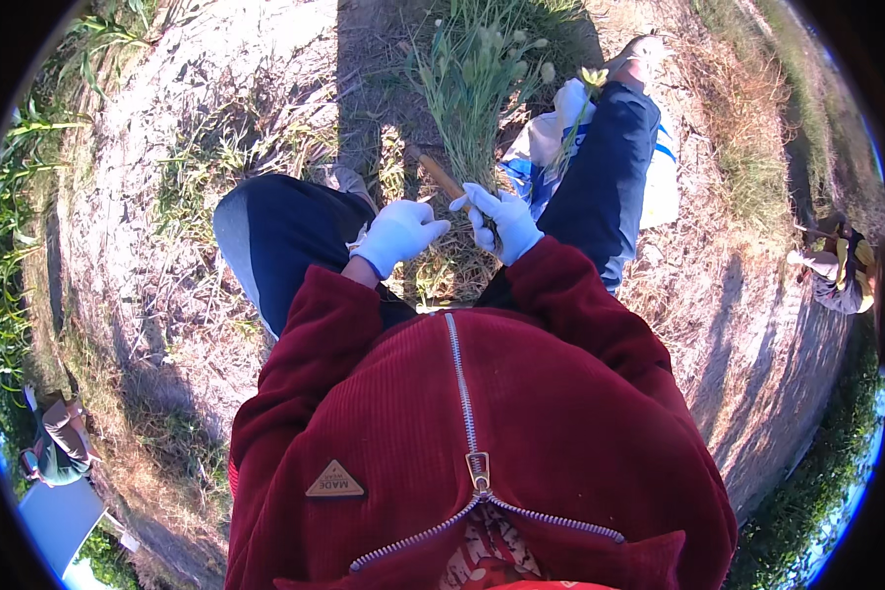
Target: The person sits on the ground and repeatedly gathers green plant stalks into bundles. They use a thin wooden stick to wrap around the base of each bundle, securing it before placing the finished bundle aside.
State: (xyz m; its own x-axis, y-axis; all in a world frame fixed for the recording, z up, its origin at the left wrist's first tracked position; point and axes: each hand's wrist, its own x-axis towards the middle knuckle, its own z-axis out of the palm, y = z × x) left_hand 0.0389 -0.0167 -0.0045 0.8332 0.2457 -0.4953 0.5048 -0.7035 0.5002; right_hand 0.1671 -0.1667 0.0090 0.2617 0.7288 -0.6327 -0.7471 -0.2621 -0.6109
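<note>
Both my hands wear white gloves and are held low between my knees. My right hand has its fingers around a wooden handle, which slants away up and to the left; whatever is at its near end is mostly hidden by the glove. To the left, my left hand is apart from the handle, with its fingers curled; its palm faces away, so I cannot see whether it holds anything. Just beyond my right hand stands a clump of green grass with pale seed heads.
A white and blue woven sack lies by my right leg, a cut green stem over it. Dry straw litters the ground. One person is far right, another person far left near leafy green plants.
</note>
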